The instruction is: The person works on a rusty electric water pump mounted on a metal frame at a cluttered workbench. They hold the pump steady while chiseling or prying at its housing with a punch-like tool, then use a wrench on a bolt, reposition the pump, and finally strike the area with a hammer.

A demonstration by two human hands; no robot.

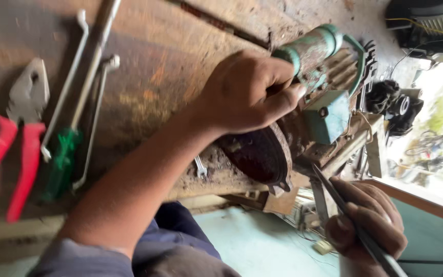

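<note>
A rusty, green-painted electric motor (329, 110) lies at the edge of a worn wooden workbench (170, 61), its round rusty end plate (257, 156) facing me. My left hand (247, 92) grips the top of the motor body, fingers curled over it and thumb pressed against its side. At the lower right, my right hand (367, 225) is closed around a thin metal rod-like tool (355, 220). The tool's tip points up at the underside of the motor, near its base. I cannot tell whether the tip touches it.
On the bench to the left lie red-handled pliers (11, 138), a green-handled screwdriver (70, 138) and two long thin wrenches (96, 118). A small spanner (200, 166) sits by the bench edge. Dark machine parts (393, 102) lie beyond the motor.
</note>
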